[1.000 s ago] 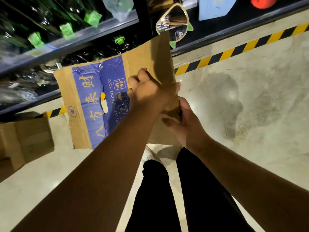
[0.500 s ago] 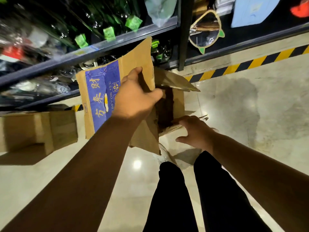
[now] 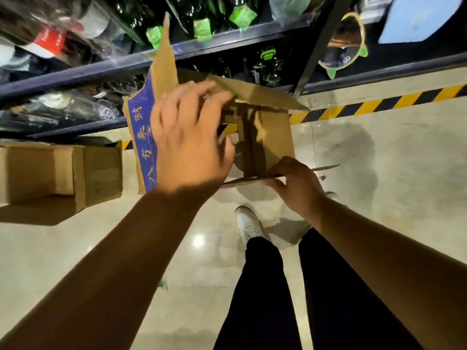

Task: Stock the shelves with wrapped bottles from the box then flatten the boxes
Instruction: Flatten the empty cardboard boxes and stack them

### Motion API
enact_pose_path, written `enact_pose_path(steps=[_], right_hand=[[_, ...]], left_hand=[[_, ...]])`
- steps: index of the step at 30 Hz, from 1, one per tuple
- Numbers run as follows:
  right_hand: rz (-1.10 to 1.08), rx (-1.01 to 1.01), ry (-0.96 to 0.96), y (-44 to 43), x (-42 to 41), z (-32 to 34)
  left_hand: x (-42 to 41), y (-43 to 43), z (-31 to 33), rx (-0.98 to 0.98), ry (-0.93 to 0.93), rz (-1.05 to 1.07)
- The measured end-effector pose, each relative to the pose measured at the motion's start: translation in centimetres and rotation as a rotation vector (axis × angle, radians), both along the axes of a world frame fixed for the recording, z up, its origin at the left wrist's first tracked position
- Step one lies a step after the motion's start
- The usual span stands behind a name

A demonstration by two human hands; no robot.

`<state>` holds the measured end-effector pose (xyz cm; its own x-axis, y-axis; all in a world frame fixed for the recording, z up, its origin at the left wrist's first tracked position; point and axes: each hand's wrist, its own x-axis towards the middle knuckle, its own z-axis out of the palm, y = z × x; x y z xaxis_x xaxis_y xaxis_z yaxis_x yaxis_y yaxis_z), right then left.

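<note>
A brown cardboard box (image 3: 273,137) with a blue printed side is held in the air before the shelves, its flaps spread and its inside open toward me. My right hand (image 3: 294,185) pinches the near flap's edge. My left hand (image 3: 189,145), blurred, is over the blue side with fingers spread and loosely bent toward the upper flap; whether it touches the cardboard is unclear. Wrapped green bottles (image 3: 202,24) with green tags lie on the dark metal shelf (image 3: 106,66).
A second brown box (image 3: 63,173) sits on the floor at the left, under the lowest shelf. A yellow and black hazard stripe (image 3: 379,107) runs along the shelf base. My legs and a white shoe (image 3: 249,224) stand on the glossy floor below.
The flat-held box has swung open into a tube. My left hand let go of its top edge and spread its fingers. My right hand moved to the near flap.
</note>
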<state>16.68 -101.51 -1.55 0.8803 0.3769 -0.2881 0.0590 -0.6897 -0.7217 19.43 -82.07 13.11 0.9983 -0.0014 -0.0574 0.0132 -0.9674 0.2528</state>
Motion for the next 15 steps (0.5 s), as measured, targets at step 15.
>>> enact_pose_path(steps=[15], right_hand=[[0.144,-0.162,-0.115,-3.3,4.2,3.2]], left_hand=[[-3.7,0.0,-6.2,0.218,0.518,-0.217]])
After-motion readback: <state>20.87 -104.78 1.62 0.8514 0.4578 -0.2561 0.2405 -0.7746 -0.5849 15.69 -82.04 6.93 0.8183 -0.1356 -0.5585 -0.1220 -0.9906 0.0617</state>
